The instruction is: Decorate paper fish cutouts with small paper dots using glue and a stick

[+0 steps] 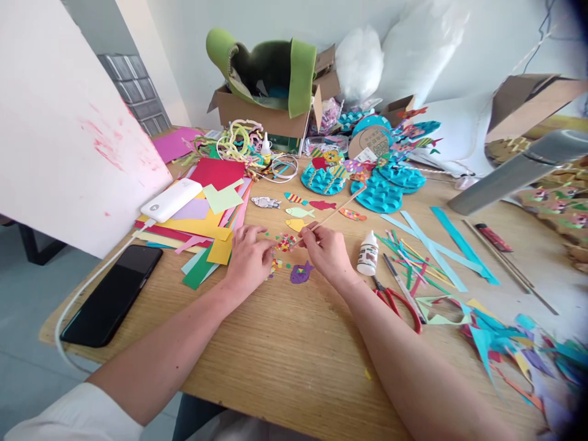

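My right hand (328, 251) pinches a thin wooden stick (342, 206), its lower end at a small pile of colourful paper dots (285, 242). Left of that pile my left hand (250, 254) rests with fingers bent and apart, the thumb side close to the dots; no held thing shows in it. Just below lies a purple paper fish (301, 272) with small coloured pieces on it. More paper fish lie behind the hands: a yellow one (296, 225), a pale green one (300, 212) and a red one (323, 205). A white glue bottle (368, 254) stands right of my right hand.
Red-handled scissors (399, 306), paper strips (432, 242) and paper scraps (509, 349) lie right. Coloured paper sheets (220, 171), a white power bank (169, 200) and a phone (113, 295) are left. Blue egg-tray bases (376, 191), a cardboard box (261, 116) and a grey bottle (519, 168) stand farther back.
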Motion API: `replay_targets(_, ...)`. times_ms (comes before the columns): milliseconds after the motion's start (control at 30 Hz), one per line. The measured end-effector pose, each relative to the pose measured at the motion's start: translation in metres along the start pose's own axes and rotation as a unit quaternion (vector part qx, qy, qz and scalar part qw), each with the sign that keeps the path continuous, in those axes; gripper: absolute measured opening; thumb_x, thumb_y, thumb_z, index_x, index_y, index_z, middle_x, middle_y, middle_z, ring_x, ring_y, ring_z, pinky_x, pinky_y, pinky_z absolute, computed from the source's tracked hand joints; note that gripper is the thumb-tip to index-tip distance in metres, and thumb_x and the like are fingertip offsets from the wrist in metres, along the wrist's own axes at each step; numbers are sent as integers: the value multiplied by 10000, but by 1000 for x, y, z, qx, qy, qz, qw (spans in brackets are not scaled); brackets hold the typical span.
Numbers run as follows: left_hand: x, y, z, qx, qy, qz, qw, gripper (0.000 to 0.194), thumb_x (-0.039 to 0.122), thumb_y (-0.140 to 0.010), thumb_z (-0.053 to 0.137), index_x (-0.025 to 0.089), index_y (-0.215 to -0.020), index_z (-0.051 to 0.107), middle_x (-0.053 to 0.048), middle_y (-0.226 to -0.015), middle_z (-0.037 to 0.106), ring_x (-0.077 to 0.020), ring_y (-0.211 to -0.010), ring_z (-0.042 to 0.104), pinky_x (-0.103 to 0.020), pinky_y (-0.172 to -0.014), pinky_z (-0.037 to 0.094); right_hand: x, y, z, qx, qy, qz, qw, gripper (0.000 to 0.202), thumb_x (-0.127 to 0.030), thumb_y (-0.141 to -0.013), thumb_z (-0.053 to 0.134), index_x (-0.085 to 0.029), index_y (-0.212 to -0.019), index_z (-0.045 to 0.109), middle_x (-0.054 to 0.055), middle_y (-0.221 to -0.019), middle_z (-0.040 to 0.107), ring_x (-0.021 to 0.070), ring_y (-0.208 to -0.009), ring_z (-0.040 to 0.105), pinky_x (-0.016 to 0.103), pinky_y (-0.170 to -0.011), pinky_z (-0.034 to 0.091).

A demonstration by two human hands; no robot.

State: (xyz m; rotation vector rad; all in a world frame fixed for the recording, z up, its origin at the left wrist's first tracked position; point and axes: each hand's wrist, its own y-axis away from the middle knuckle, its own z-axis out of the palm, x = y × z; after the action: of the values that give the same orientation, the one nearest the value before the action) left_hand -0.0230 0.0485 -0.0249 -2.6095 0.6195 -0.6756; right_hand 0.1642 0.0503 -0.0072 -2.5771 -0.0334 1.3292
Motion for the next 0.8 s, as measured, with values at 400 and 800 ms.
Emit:
replay_targets(400,2,0,-3,23,61,1,998,218,106,-794,626,190,-948,756,-111,-1134,615,-289,-1117,489,-488,-1003,405,1,2,2,11,-4,-28,1000,285,-298,-873,472,-197,-635,593,53,-652,692,167,-600,657,260,-588,439)
replay_targets(800,16,-9,-15,-117,521,-312,786,288,425,-724,610,141,-701,651,9,-593,547,-52,-391,350,-205,-371,203,-21,9,-8,24,-253,-74,964,241,-335,-858,576,-183,-691,660,12,-709,652,139,-616,661,270,-603,513)
